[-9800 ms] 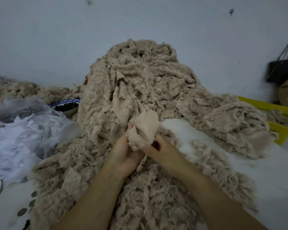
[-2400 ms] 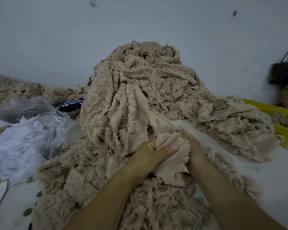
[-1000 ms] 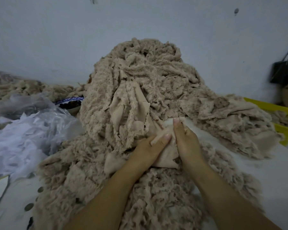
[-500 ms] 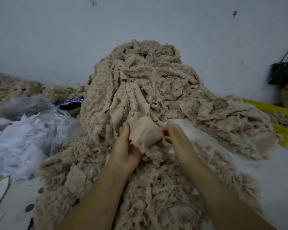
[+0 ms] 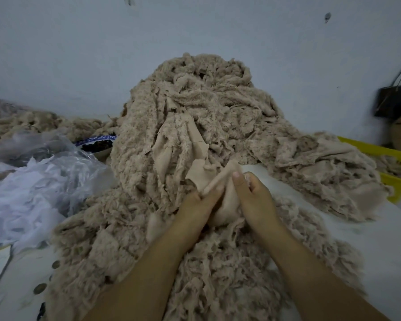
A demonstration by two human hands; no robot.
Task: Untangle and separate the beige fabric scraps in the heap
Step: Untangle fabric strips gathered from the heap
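The heap (image 5: 195, 117) sits mid-tabletop (image 5: 368, 239) against the wall; plastic bags (image 5: 33, 186) lie left, a crate (image 5: 394, 156) right.

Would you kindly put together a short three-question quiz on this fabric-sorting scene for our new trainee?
1. True or false: the left hand and right hand both grip the same beige scrap.
2. What shows past the right end of the heap? A) yellow crate B) red bucket C) green drum
3. Fill in: the white sheer material lies on the person's ____ side.
Key: 1 true; 2 A; 3 left.
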